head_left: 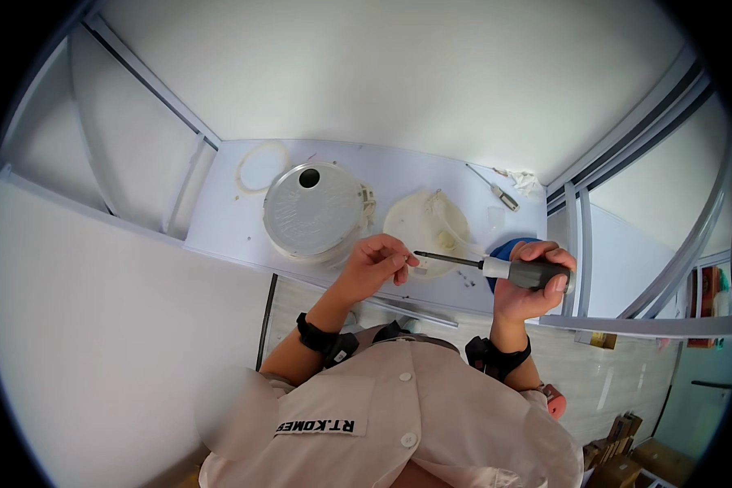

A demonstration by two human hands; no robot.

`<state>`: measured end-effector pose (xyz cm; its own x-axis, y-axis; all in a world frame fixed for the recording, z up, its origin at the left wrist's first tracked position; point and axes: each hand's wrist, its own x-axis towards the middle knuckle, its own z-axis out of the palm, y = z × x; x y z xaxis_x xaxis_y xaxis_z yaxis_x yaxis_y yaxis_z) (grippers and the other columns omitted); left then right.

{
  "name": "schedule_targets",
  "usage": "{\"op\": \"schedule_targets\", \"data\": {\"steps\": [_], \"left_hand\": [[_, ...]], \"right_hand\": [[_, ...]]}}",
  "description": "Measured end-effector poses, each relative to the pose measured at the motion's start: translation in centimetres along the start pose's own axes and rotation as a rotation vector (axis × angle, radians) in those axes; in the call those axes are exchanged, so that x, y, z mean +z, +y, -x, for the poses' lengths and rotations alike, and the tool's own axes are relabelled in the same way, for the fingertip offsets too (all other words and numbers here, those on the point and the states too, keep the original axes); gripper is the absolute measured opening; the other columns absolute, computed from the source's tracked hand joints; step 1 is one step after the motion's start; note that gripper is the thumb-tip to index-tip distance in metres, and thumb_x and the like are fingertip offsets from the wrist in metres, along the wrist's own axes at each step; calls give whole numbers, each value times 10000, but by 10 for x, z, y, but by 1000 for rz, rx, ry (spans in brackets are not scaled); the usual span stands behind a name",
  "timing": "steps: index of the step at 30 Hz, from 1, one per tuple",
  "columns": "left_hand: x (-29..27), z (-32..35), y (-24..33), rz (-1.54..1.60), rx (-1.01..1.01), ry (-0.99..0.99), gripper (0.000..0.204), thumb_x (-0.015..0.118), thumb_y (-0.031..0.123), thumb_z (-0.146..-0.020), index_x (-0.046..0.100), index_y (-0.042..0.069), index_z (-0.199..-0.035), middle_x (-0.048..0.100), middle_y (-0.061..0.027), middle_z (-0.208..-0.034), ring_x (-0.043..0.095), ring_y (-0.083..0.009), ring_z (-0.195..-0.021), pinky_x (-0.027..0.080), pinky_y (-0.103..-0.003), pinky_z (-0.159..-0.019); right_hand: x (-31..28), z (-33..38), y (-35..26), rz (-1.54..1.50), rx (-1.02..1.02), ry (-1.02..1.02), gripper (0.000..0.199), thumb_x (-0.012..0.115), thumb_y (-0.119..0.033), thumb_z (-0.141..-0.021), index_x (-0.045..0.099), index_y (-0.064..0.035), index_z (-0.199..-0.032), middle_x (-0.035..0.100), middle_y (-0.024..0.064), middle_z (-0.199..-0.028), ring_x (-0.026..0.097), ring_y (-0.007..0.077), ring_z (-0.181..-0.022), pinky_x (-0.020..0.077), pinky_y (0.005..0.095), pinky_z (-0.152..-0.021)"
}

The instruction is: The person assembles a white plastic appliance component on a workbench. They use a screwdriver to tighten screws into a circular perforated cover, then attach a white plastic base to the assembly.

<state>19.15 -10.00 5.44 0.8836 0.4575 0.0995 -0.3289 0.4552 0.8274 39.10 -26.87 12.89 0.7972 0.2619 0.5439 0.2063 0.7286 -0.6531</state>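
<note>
Above the front of the white counter, my right hand was wrapped around the screwdriver, its shaft lying nearly level and its tip pointing at my left hand. The left fingers were bent in a narrow pinch just beside that tip; whether they gripped anything small, I could not tell.

Principal hazard, in my judgement: a slip or sudden push of the shaft could jab the left fingertips. Anything small released there could drop onto the pale disc and be lost among its fittings. A careless sweep of either forearm could also scatter the small dark pieces near the counter's front edge, sending some to the floor.

Surroundings noted: a round drum with a silvery top stood left of the disc, near my left hand, with a pale ring behind it. A blue object, partly hidden by my right hand, crowded that side. Farther back lay a second screwdriver and crumpled white tissue. Frame posts limited elbow room rightward.
</note>
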Motion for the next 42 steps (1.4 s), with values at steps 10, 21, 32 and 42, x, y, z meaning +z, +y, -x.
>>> {"op": "schedule_targets", "data": {"steps": [10, 21, 32, 42], "left_hand": [[-46, 28, 67, -81, -40, -90, 86, 687, 26, -1017, 725, 8, -1093, 757, -113, -920, 680, -142, -726, 575, -315, -661], [-92, 68, 99, -134, -90, -167, 107, 684, 15, -1014, 731, -35, -1096, 741, -112, -899, 682, -139, -751, 596, -319, -701], [-94, 73, 89, -116, -80, -191, 128, 682, 16, -1020, 725, -74, -1101, 729, -109, -888, 684, -139, -766, 572, -289, -671], [-93, 65, 94, -188, -104, -217, 154, 681, 30, -1026, 727, -68, -1135, 754, -145, -927, 673, -137, -753, 567, -288, -649]], "right_hand": [[75, 49, -10, -33, -32, 115, 389, 580, -464, -999, 492, -102, -1109, 559, 124, -888, 498, 189, -753, 428, 342, -678], [125, 113, -1, 11, -44, 238, 390, 590, -471, -994, 501, -104, -1090, 546, 119, -882, 504, 195, -753, 430, 335, -662], [131, 136, -11, 71, -90, 246, 378, 568, -478, -1012, 530, -111, -1096, 562, 114, -871, 511, 193, -746, 408, 349, -627], [120, 125, -27, 92, 55, 66, 536, 744, -316, -952, 431, -100, -1330, 506, 115, -1161, 482, 194, -983, 505, 395, -818]]}}
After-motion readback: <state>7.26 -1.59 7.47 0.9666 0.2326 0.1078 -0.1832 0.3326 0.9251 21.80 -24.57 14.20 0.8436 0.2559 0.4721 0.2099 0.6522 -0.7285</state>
